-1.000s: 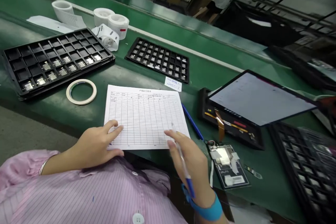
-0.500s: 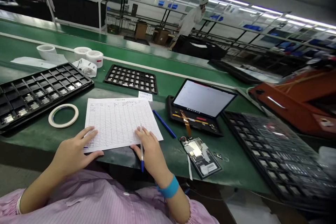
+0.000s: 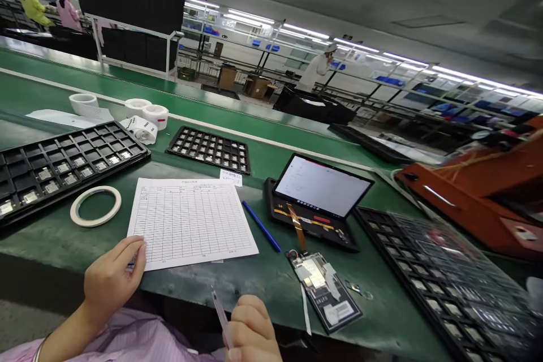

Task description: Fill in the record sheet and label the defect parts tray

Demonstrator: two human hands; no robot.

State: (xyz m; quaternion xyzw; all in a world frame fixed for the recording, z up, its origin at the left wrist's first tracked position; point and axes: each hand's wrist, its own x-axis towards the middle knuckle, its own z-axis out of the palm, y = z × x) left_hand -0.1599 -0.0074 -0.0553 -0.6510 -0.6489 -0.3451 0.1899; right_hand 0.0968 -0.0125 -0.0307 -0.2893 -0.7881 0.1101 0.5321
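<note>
One pen (image 3: 221, 317) sat gripped in my right hand (image 3: 254, 332), its tip pointing ahead and leftward toward the printed sheet (image 3: 193, 226), whose long axis ran crosswise beyond that grip. My left hand (image 3: 113, 278) was nearer, touching the sheet's near-left corner; whether it pinched, I couldn't tell.

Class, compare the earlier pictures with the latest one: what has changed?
The right hand has left the sheet and drawn back past its near edge, still holding the clear pen. The left hand, spread before, has drawn thumb and fingers together at the near left corner; whether it pinches the paper is unclear. The blue pen, tape and screen stayed put.
</note>
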